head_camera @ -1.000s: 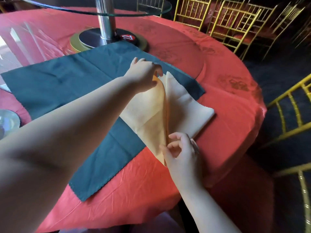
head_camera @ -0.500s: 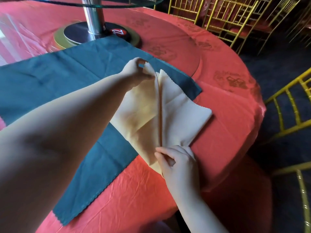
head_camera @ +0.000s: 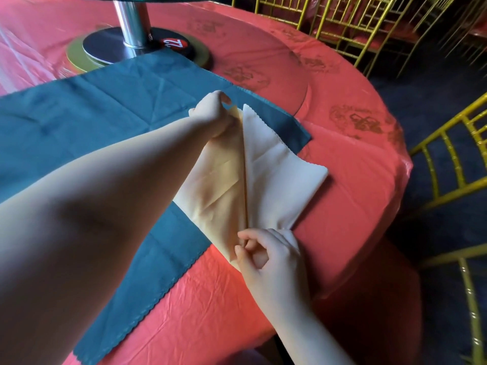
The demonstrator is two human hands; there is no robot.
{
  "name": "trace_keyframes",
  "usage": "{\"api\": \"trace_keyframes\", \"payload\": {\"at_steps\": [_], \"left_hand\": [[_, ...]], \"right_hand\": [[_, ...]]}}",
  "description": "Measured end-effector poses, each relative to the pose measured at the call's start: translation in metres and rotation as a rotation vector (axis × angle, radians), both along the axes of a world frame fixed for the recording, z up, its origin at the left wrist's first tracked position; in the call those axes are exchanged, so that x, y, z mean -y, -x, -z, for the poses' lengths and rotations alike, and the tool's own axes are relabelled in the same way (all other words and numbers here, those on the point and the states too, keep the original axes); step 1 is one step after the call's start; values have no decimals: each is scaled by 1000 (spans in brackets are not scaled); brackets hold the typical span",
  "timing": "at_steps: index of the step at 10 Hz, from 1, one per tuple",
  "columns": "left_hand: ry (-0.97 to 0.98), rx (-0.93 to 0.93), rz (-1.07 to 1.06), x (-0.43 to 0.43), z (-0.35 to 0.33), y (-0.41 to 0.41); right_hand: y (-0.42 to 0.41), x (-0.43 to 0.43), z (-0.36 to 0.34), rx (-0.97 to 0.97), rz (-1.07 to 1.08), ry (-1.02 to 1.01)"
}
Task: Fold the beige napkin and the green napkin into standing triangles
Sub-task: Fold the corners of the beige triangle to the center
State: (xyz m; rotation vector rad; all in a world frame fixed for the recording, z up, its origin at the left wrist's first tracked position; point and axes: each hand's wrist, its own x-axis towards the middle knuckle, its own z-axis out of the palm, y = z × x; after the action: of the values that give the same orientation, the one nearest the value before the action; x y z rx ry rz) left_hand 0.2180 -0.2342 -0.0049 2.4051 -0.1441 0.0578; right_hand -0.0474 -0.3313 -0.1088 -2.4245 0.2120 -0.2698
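Beige napkin (head_camera: 276, 180) — partly on green napkin (head_camera: 92, 119)

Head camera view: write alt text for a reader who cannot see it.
Two hands hold a folded beige napkin: the left hand pinches its far tip, the right hand pinches its near corner. It lies partly on a flat green napkin spread over a red tablecloth.

matt cloth beige napkin (head_camera: 266, 177), matt green napkin (head_camera: 87, 122), glossy creased tablecloth (head_camera: 355, 180)

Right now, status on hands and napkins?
Left hand pinches beige napkin far corner; right hand pinches near tip. Green napkin flat underneath, unfolded. No obstruction.
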Motion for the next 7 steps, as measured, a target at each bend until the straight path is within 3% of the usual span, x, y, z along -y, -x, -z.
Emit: {"api": "trace_keyframes", "payload": {"at_steps": [4,7], "left_hand": [[-56,103,24,0,-1,-1],[-328,183,299,-63,-7,70]], "right_hand": [[-6,9,17,-1,-3,68],[-4,-3,-5,12,-35,-22]]}}
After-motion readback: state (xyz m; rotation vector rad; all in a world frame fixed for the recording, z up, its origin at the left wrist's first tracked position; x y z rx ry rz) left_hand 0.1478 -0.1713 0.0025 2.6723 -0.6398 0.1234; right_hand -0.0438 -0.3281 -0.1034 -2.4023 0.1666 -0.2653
